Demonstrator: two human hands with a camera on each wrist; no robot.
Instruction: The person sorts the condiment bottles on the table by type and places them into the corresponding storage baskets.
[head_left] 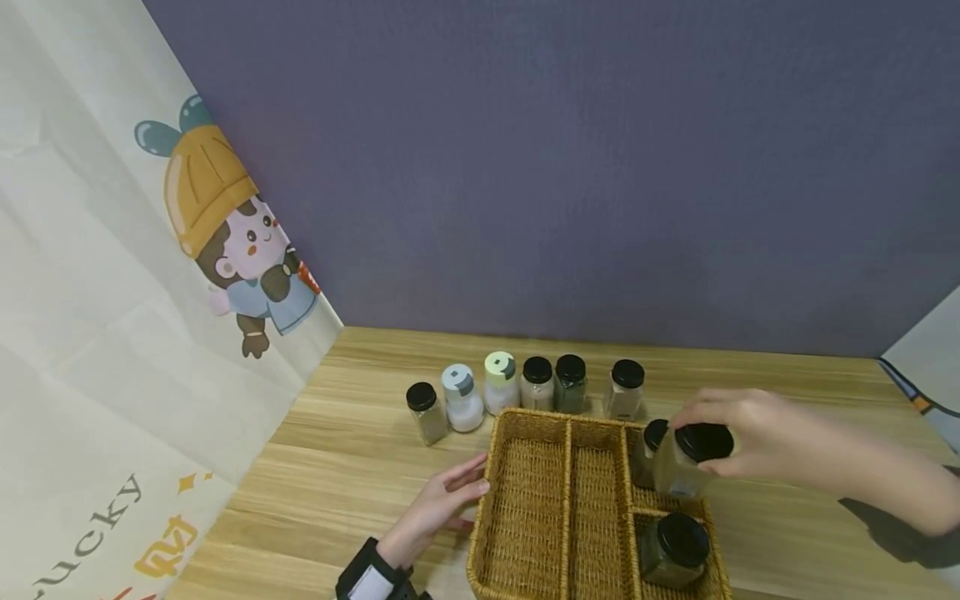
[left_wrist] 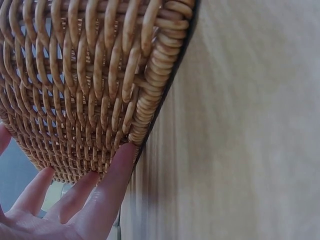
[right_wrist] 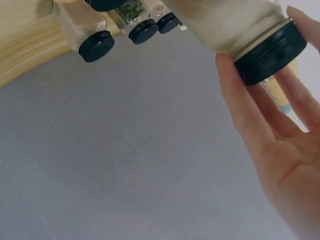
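My right hand grips a clear jar by its black lid over the right column of a wicker basket. In the right wrist view, the fingers and thumb surround that lid, and pale contents show through the glass. A smaller black-lidded jar stands in the back right compartment, partly hidden by the held one. Another wide jar with a black lid sits in the front right compartment. Against the basket's left side, my left hand rests with extended fingers; its fingertips touch the woven wall.
Behind the basket stand several jars: a black-lidded one, a white-topped shaker, a green-topped shaker, and more black-lidded jars. A dark wall panel borders the wooden table's back edge.
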